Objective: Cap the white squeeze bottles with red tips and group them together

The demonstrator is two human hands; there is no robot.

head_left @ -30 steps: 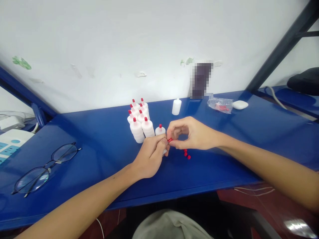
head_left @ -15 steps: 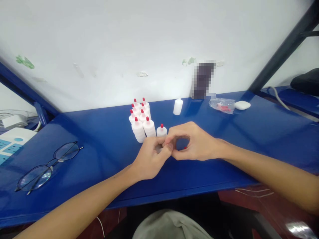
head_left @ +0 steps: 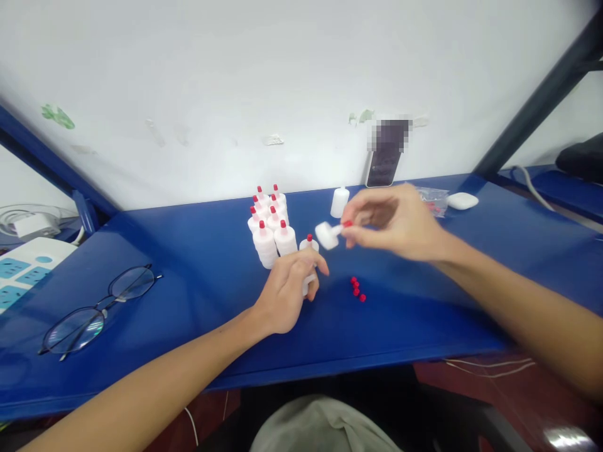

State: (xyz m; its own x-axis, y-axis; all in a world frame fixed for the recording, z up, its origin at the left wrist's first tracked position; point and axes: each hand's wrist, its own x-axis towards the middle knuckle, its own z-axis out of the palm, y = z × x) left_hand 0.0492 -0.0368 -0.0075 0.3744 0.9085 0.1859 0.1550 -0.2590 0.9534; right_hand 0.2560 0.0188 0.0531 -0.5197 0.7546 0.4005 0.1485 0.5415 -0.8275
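Observation:
My right hand (head_left: 400, 223) is lifted above the blue table (head_left: 188, 270) and pinches a small white bottle (head_left: 326, 235) by its red cap, so the bottle lies tilted sideways in the air. My left hand (head_left: 287, 285) rests on the table with its fingers curled round another red-capped white bottle (head_left: 309, 245) that stands upright. A cluster of several capped white bottles (head_left: 268, 226) stands just behind the left hand. A few loose red caps (head_left: 357, 290) lie on the table to the right of that hand.
An uncapped white bottle (head_left: 339, 202) stands near the wall beside a propped phone (head_left: 384, 157). A plastic bag of red caps (head_left: 432, 199) and a white case (head_left: 462, 201) lie at the back right. Glasses (head_left: 98, 307) and a power strip (head_left: 23, 270) lie left.
The hands were together at one bottle. My right hand has risen up and to the right with a capped bottle, uncovering the loose red caps; my left hand stays by the standing bottle.

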